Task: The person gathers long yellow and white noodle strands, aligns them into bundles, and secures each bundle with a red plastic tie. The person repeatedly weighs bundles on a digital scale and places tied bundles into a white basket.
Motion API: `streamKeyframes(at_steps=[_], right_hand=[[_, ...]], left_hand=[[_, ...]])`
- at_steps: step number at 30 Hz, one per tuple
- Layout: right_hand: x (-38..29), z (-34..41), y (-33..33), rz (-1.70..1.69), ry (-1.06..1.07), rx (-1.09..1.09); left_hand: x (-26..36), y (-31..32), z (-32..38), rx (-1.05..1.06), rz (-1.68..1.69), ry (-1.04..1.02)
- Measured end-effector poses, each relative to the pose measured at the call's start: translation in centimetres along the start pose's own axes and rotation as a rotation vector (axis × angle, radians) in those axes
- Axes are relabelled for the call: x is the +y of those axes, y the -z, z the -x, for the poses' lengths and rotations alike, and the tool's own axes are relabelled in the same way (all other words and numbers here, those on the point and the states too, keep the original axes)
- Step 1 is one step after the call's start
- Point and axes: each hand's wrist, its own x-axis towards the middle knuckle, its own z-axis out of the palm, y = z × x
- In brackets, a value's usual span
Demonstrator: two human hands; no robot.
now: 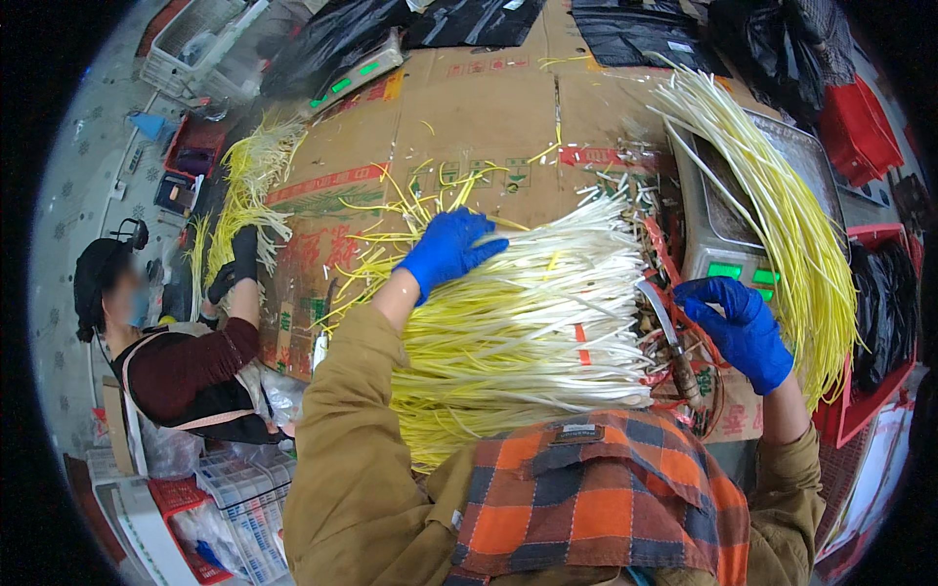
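Observation:
A large pile of yellow-and-white garlic chives (513,337) lies before me on a cardboard-covered table, white ends to the right. My left hand (451,253), in a blue glove, rests palm down on the pile's far left part, fingers spread somewhat. My right hand (736,329), gloved in blue too, is raised to the right of the white ends, its fingers curled; whether anything is between them I cannot tell. Just left of it lies a curved knife (670,329) with a wooden handle. Another bunch of chives (791,220) is draped over a digital scale (707,242) with green displays.
A co-worker (190,351) in dark gloves handles more chives (253,176) at the left. Another scale (359,77) stands at the far left, near black plastic bags (476,22). Red plastic strips (659,245) and scraps lie by the knife. A red crate (854,417) is at the right.

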Motion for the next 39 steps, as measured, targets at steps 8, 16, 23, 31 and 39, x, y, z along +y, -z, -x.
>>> streamKeyframes(at_steps=[8, 16, 23, 31, 39], right_hand=[[0.2, -0.8, -1.2, -0.079, -0.049, 0.006], [-3.0, -11.0, -5.2, 0.282, 0.464, -0.084], [0.7, -27.2, -14.5, 1.04, 0.761, -0.439], [-0.9, -32.4, -26.3, 0.732, 0.952, -0.499], [-2.0, -34.2, -28.0, 0.444, 1.021, -0.579]], left_hand=[[2.3, -3.0, 4.6, 0.149, 0.267, 0.166], [2.3, -3.0, 3.6, 0.171, 0.05, 0.091], [4.7, -3.1, 4.8, 0.245, 0.027, 0.21], [4.3, -3.1, 4.6, 0.416, -0.058, 0.177], [3.9, -2.5, 3.8, 0.151, 0.159, 0.186]])
